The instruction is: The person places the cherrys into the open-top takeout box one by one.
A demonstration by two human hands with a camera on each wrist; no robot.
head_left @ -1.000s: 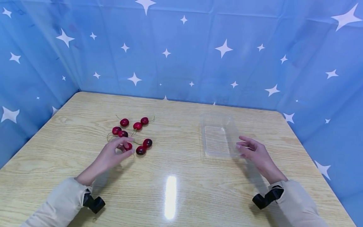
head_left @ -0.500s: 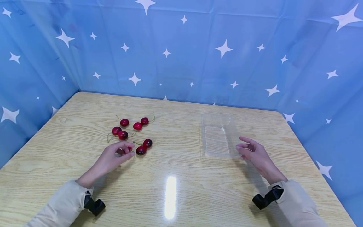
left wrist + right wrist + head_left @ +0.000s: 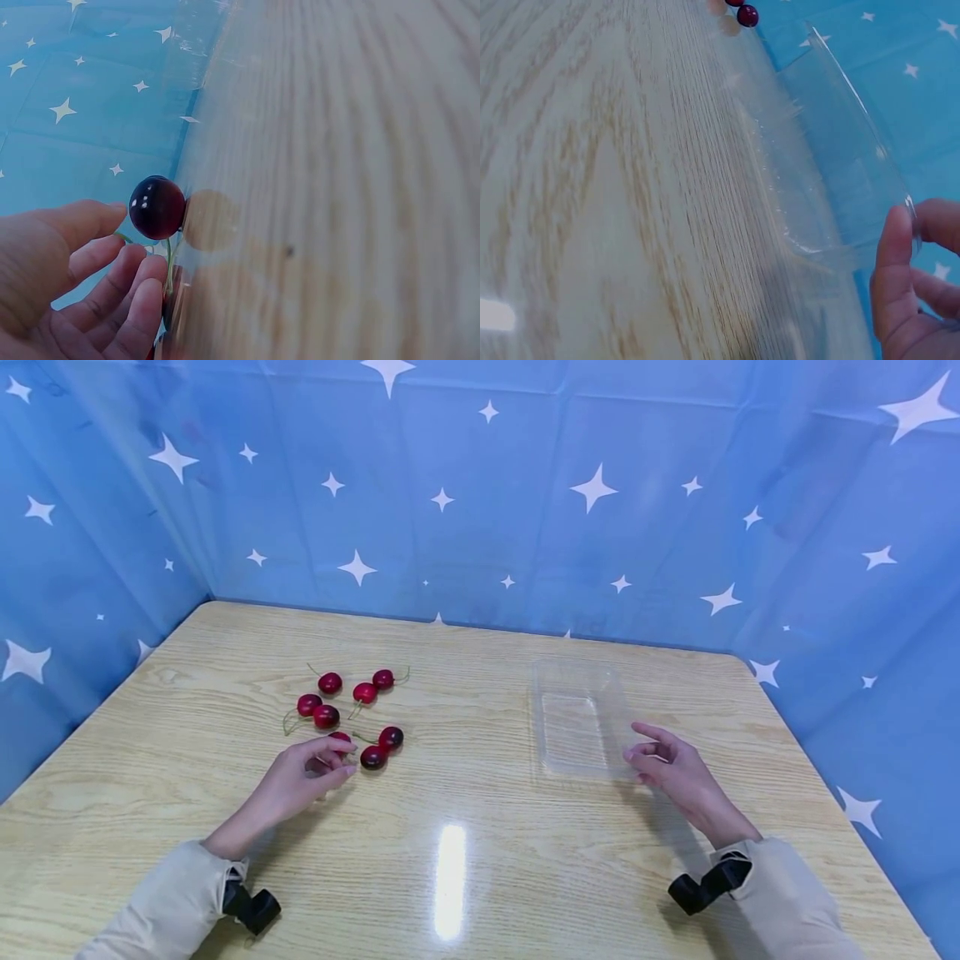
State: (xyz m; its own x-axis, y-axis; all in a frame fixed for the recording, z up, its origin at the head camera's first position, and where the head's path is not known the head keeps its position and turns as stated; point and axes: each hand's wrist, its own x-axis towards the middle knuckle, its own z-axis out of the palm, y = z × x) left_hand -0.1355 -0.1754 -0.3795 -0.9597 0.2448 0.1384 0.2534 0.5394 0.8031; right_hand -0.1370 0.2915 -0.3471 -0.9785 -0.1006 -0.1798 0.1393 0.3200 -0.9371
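My left hand hovers at the near side of a loose group of dark red cherries, thumb and fingers apart, nothing seen between them. One cherry is partly hidden behind its fingers. Just right of the fingertips lies a darker cherry, touching another cherry. In the left wrist view a dark cherry is close to the thumb tip, with green stems below it. On the right, a clear plastic box stands on the table. My right hand pinches its rim between thumb and finger, as the right wrist view shows.
More stemmed cherries lie farther back, among them a pair and a single cherry. The wooden table ends at a blue curtain with white stars. Each wrist carries a black camera mount.
Over the last second my left fingers have dipped and shifted slightly, and the cherry behind them now shows above the fingers. My right hand and the box have stayed put.
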